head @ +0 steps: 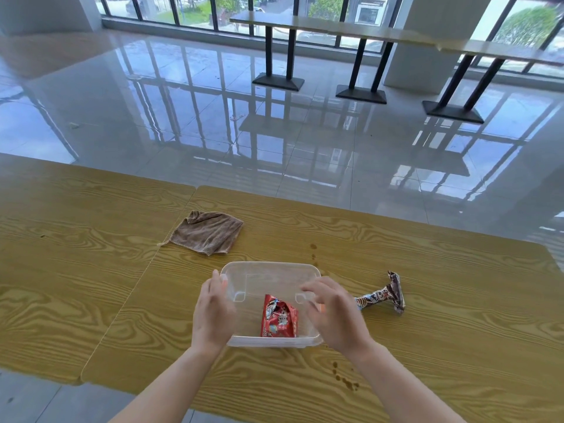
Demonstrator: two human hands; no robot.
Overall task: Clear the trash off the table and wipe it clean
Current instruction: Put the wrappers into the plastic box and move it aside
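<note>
My left grip [213,312] holds the clear plastic box [274,268] at its left wall, with the fingers closed on the rim there. My right grip [334,312] is over the right side of the box, with the fingers spread and loosely bent, and it holds nothing. It is a little blurred, so I cannot tell if the fingertips touch the rim.

The box stands on the wooden bench [457,300], in front of me. Inside the box, at its near side, lies a crumpled red wrapper [279,319]. A second wrapper [384,296], twisted and with brown and white print, lies on the bench just to the right of the box, beside my right grip.

A brown cloth [209,232] lies folded on the bench, far and left of the box, well apart from it. Some dark drops [313,250] are on the bench just beyond the far right corner of the box. More dark spots [345,380] are at the near side, between my two forearms, close to the right one.
</note>
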